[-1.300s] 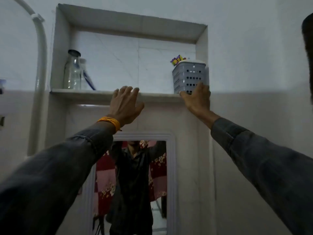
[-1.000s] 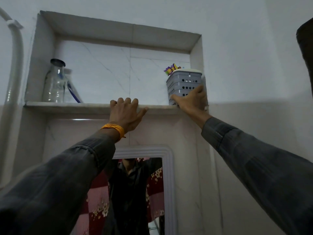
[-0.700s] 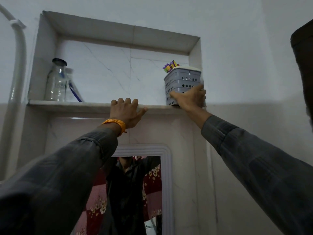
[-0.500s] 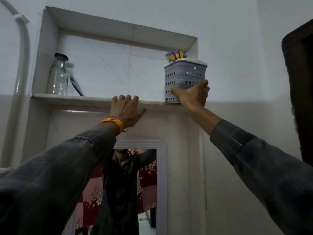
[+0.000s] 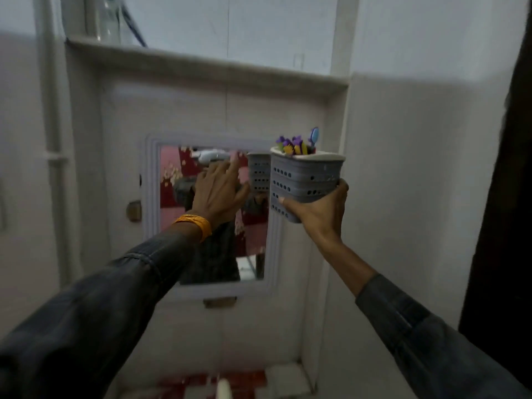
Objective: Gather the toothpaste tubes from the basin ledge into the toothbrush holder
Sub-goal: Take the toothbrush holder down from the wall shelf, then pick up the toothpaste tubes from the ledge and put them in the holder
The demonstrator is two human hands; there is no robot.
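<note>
Hands: left hand (image 5: 218, 194) is raised in front of the mirror (image 5: 213, 217), fingers loosely spread, nothing in it; can't tell whether the fingertips touch the glass or just hover near it. Orange band (image 5: 195, 226) on that wrist, dark sleeve (image 5: 95, 318) below it. Far left, a white pipe (image 5: 53, 133) runs vertically down the wall. Up top left, a glass bottle (image 5: 108, 21) stands on the niche shelf (image 5: 201, 61), only its lower part in frame. Mirror has a white frame and shows the person's dark-clothed torso plus a reflection of the grey holder. To the right, the right hand (image 5: 319, 208) grips the toothbrush holder (image 5: 305, 180) from underneath and behind, thumb across the front lower wall, fingers wrapped round the far side. Holder is grey, perforated, white rim, held upright in the air just right of the mirror and below the shelf, clear of any surface. Purple and yellow items (image 5: 292, 146) and a blue brush head (image 5: 314, 136) stick out of its top; too blurred to say whether any are toothpaste tubes. Dark door edge (image 5: 506, 197) at far right.
</note>
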